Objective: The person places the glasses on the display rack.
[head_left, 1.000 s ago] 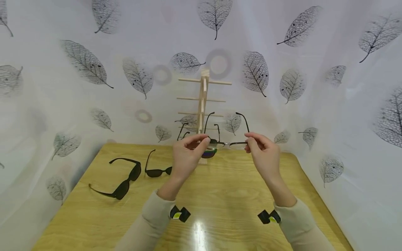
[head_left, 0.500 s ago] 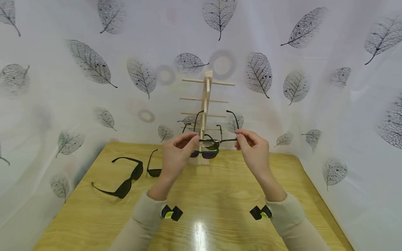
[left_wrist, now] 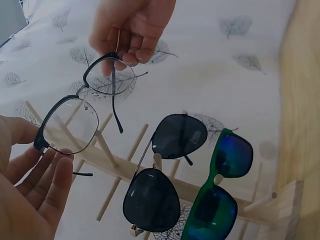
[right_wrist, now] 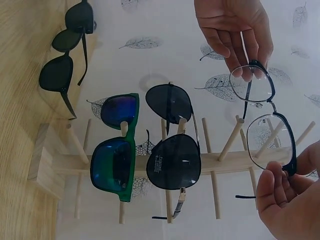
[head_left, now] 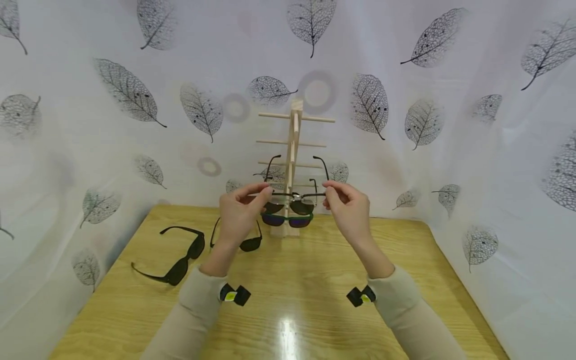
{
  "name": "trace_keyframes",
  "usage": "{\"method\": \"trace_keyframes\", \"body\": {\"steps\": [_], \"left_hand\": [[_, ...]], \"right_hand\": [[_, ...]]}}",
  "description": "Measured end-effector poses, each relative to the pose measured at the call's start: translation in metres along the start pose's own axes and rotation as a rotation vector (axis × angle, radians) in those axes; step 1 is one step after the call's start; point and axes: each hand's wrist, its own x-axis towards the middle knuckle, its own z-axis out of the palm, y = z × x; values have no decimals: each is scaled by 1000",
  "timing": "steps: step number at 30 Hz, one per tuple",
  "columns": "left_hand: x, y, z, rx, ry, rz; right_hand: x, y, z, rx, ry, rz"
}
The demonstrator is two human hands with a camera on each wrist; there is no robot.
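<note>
A pair of clear-lensed eyeglasses (head_left: 296,196) with a dark upper rim is held level, its temples pointing toward the wooden display stand (head_left: 295,131). My left hand (head_left: 242,214) pinches one end of the frame between thumb and fingers. At the other end, my right hand (head_left: 349,214) pinches it the same way. Just below, dark sunglasses (right_wrist: 175,161) with metal trim hang on the stand's pegs. Lower still on the stand sit green-framed sunglasses (head_left: 287,220) with bluish lenses. In both wrist views the held eyeglasses are apart from the dark sunglasses.
Black sunglasses (head_left: 178,270) lie unfolded on the wooden table (head_left: 324,300) at the left. A second dark pair (head_left: 251,244) lies beside them, partly hidden by my left hand and wrist. Bare pegs (head_left: 318,119) stick out from the upper stand. A leaf-patterned curtain (head_left: 472,150) surrounds the table.
Both hands have carried the eyeglasses leftward and slightly up in the head view, so the glasses are now centred in front of the stand. Both hands keep their pinch.
</note>
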Motion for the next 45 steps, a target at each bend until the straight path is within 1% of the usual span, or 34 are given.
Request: {"method": "trace_keyframes", "body": {"steps": [7, 13, 19, 26, 32, 38, 45], "left_hand": [[15, -4, -8, 22, -25, -17], [27, -6, -14, 28, -58, -82], [35, -6, -18, 25, -53, -111], [44, -8, -20, 44, -74, -123], [50, -15, -19, 49, -84, -124], [53, -20, -18, 58, -80, -121], [55, -22, -16, 79, -75, -132]], "right_hand": [[7, 0, 8, -10, 11, -3], [11, 1, 12, 2, -4, -6], [14, 2, 16, -14, -13, -6], [18, 3, 19, -12, -9, -3], [22, 7, 21, -19, 3, 8], [26, 12, 22, -24, 0, 29], [31, 18, 24, -32, 4, 29]]}}
